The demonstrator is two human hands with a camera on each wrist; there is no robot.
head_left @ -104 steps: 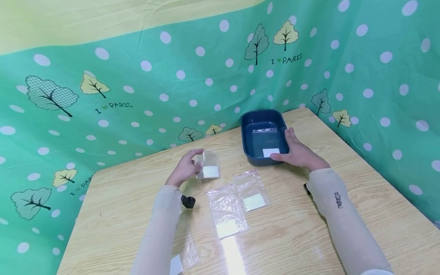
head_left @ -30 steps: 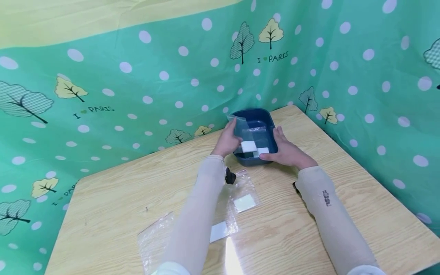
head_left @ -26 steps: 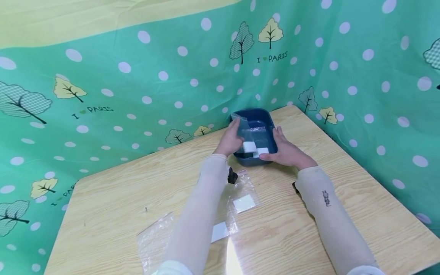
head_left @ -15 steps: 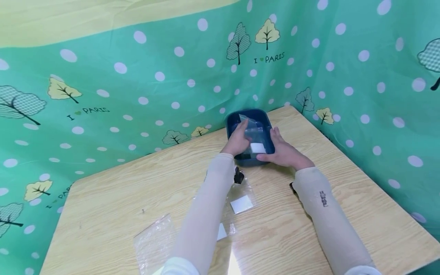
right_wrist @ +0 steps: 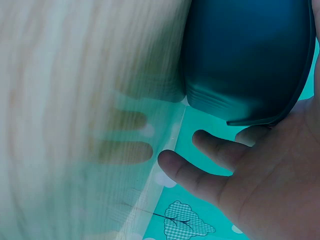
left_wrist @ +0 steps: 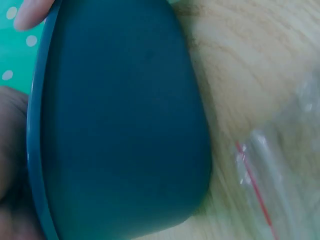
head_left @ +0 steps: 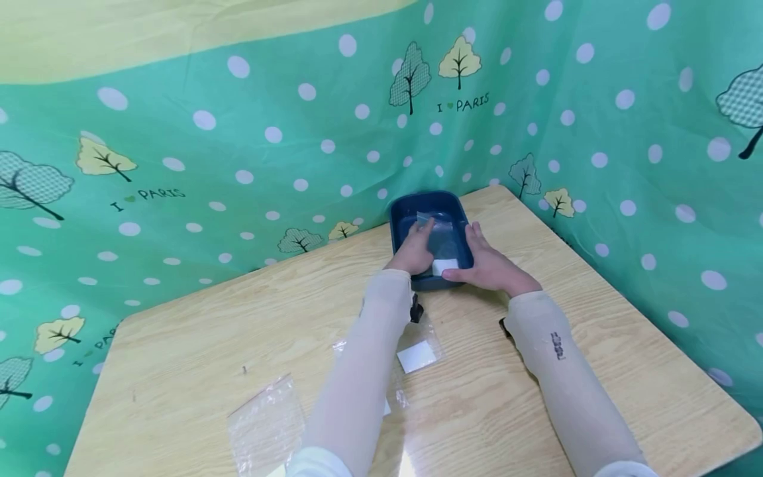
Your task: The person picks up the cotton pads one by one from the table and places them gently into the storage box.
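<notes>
A dark blue plastic bin (head_left: 457, 211) stands near the table's back edge. My left hand (head_left: 414, 253) reaches down inside it, its fingers on a clear zip-lock bag (head_left: 424, 216) and its thumb toward the middle; the fingertips' grip is partly hidden. A white label (head_left: 444, 266) shows at the bin's near end, where bags lie over one another. My right hand (head_left: 491, 266) rests against the bin's right near corner, thumb over the near rim. In the right wrist view, the fingers (right_wrist: 195, 182) stretch out straight beside the bin's outer wall.
Left of my left forearm lies a clear zip-lock bag (head_left: 265, 424). Another bag with a white label (head_left: 416, 356) lies just in front of the bin, and one more is partly hidden under the left forearm. A green dotted cloth (head_left: 268, 132) hangs behind the table.
My left hand has taken a labelled zip-lock bag from the table, carried it right and lowered it into the bin. The right hand has stayed at the bin's corner. The view has shifted slightly.
</notes>
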